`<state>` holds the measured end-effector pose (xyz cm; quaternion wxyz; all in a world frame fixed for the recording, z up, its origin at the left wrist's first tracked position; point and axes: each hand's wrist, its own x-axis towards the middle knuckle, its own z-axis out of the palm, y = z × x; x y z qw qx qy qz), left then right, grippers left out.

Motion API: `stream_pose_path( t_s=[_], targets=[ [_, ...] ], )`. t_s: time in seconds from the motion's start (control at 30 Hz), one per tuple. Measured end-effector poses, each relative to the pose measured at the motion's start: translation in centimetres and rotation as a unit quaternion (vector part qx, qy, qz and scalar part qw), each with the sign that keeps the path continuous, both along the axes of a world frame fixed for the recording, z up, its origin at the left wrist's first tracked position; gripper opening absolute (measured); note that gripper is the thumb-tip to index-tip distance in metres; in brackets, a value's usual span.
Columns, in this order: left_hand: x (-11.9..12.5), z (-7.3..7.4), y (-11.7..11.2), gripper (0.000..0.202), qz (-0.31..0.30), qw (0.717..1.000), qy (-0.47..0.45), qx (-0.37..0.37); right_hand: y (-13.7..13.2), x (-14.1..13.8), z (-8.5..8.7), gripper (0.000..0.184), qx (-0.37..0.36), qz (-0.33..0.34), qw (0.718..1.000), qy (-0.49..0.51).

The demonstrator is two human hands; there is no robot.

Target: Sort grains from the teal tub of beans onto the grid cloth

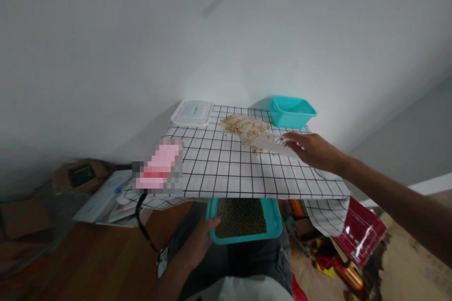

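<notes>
My left hand (202, 241) grips the left rim of a teal plastic container (274, 225), thumb over the edge. Small greenish-brown beans (242, 218) fill it, and it sits over my lap just below the table's front edge. Over the right of the table, my right hand (314, 149) is closed on a whitish translucent plastic piece (271, 144), blurred, its exact kind unclear. The far end of this piece meets a spread heap of tan beans or grains (243, 125) on the checked tablecloth (219, 169).
A second teal container (291, 117) stands at the back right, near the wall. At the back left lies a clear plastic lid (192, 113). A pixelated pink object (158, 164) rests at the left edge. Right of the table, below it, are a magenta bag (362, 233) and clutter.
</notes>
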<state>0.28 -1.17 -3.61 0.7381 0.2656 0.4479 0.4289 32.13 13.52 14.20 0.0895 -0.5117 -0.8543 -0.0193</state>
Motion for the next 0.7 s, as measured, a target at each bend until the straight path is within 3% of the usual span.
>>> stream_pose_path(
  t_s=[0.17, 0.33, 0.53, 0.7],
  targets=[
    [0.8, -0.4, -0.1, 0.019, 0.023, 1.0, -0.007, -0.006, 5.2, 3.9, -1.7, 0.035, 0.028, -0.13, 0.988, -0.076],
    [0.2, -0.6, -0.2, 0.017, 0.02, 1.0, 0.022, 0.01, 7.2, 2.9, -3.3, 0.033, 0.026, -0.148, 0.984, -0.098],
    [-0.9, -3.1, -0.4, 0.026, 0.006, 0.987, 0.143, 0.079, 6.1, -0.4, -4.2, 0.027, 0.013, -0.108, 0.99, -0.09],
    [-1.3, -5.4, -0.6, 0.031, 0.0, 0.976, 0.168, 0.14, 3.3, -3.5, -4.8, 0.024, 0.027, -0.067, 0.994, -0.084]
  ],
)
